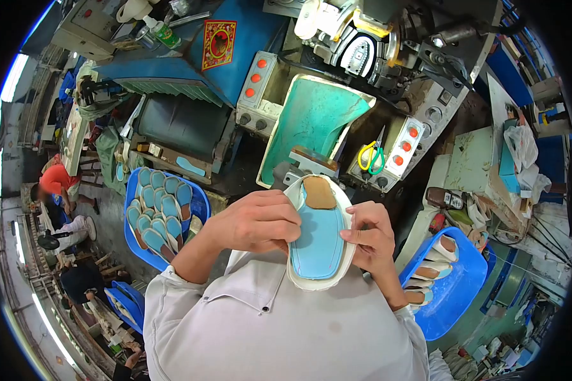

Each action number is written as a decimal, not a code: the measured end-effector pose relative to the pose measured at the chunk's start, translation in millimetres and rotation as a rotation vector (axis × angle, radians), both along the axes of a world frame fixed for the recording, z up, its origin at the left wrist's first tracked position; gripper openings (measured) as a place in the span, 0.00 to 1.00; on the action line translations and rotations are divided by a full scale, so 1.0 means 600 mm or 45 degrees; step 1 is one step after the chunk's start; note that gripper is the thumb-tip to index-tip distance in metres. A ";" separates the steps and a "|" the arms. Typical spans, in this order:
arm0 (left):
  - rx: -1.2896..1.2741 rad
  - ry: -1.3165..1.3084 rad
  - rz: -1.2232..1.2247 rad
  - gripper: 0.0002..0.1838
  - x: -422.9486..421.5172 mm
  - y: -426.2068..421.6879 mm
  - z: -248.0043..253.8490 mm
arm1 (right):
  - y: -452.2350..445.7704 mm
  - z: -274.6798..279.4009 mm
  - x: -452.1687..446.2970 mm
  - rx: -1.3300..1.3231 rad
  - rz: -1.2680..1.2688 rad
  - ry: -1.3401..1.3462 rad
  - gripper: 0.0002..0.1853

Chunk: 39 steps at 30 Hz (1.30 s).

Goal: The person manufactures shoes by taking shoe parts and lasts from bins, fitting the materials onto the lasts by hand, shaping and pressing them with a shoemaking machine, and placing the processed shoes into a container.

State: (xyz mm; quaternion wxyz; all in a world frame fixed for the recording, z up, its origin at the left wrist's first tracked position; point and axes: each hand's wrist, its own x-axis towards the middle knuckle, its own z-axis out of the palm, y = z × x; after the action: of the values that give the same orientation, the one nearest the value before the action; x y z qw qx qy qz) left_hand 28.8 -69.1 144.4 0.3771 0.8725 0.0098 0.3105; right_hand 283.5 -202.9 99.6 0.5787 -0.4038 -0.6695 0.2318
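Observation:
A shoe piece (319, 241) with a light blue sole, a brown patch at its far end and a pale fabric rim is held upright in front of the chest. My left hand (257, 220) grips its left edge with curled fingers. My right hand (370, 235) pinches the right edge between thumb and fingers. Just beyond the piece's far end is a metal block (314, 159) on a stand. The undersides of the shoe piece and some fingertips are hidden.
A blue basket (203, 204) of blue insoles stands left, another blue basket (452, 305) with shoe pieces right. Ahead are a green-lined bin (311, 120), scissors (371, 157), button panels (405, 147) and a machine (358, 56). A person in red (57, 180) is far left.

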 end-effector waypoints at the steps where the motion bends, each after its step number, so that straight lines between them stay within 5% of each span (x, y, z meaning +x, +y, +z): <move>1: -0.025 -0.047 0.065 0.17 -0.002 -0.004 -0.006 | 0.001 -0.001 -0.004 0.008 -0.029 0.015 0.24; 11: -0.072 -0.248 0.400 0.16 -0.019 -0.029 -0.039 | 0.009 0.008 -0.029 -0.212 -0.117 0.244 0.23; 14: -0.104 -0.260 0.325 0.15 -0.025 -0.017 -0.037 | 0.015 0.078 -0.034 -0.601 -0.294 -0.142 0.31; 18: -0.210 -0.273 0.239 0.14 -0.025 -0.018 -0.041 | 0.012 0.083 -0.024 -0.659 -0.055 -0.370 0.39; 25: -0.172 -0.211 0.154 0.13 -0.022 -0.032 -0.021 | 0.006 0.077 -0.023 -0.575 -0.043 -0.421 0.41; 30: -0.083 -0.262 0.362 0.11 -0.033 -0.036 -0.029 | 0.007 0.048 -0.053 -0.447 -0.173 -0.016 0.41; 33: -0.032 -0.225 0.323 0.12 -0.037 -0.026 -0.025 | 0.008 0.041 -0.026 -0.291 0.040 -0.421 0.40; 39: -0.123 -0.085 0.340 0.13 -0.036 -0.043 -0.015 | 0.005 0.040 -0.037 -0.268 -0.064 -0.355 0.32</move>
State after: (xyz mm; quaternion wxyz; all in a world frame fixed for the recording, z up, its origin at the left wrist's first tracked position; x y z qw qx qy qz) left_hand 7.2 -95.0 135.5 0.3741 0.8335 0.1281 0.3858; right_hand 261.4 -200.0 123.7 0.4403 -0.5072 -0.7050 0.2276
